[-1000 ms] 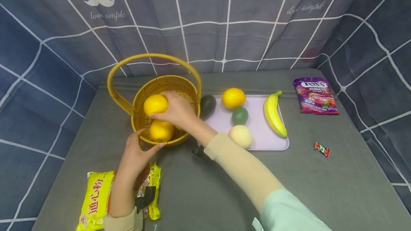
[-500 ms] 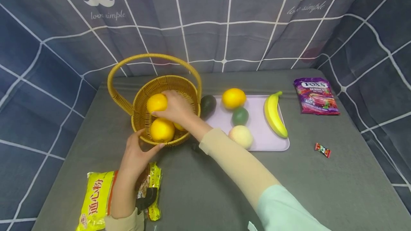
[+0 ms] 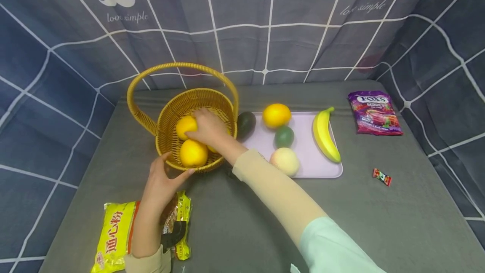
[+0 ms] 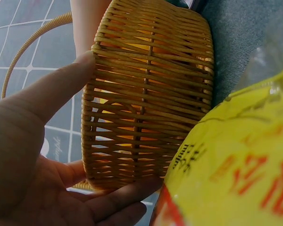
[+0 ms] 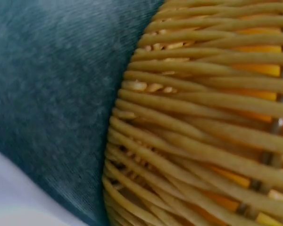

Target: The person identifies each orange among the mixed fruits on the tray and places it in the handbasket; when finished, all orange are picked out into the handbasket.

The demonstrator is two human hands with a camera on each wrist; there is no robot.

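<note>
A yellow wicker basket (image 3: pixel 166 108) with a tall hoop handle stands at the left of the table. My right hand (image 3: pixel 212 129) reaches down inside it and holds an orange (image 3: pixel 186 127), its fingertips partly hidden. A second orange (image 3: pixel 194 153) lies in front of that one, and a further yellow fruit shows partly under the hand. My left hand (image 3: pixel 161 184) grips the near-left side of the basket. In the left wrist view, the left thumb (image 4: pixel 61 87) presses on the rim while the fingers lie along the wicker. The right wrist view shows wicker wall, but no hand.
Right of the basket, a lilac tray (image 3: pixel 308 167) bears a yellow fruit (image 3: pixel 276 116), green fruit (image 3: pixel 284 137), peach (image 3: pixel 285 161) and banana (image 3: pixel 323 136). An avocado (image 3: pixel 246 124) sits by its left edge. Yellow food packets (image 3: pixel 113 237) lie near the left forearm; candy bag (image 3: pixel 374 113) far right.
My right hand has lowered the orange deeper into the basket and shifted it slightly right. My left hand has stayed on the basket's side.
</note>
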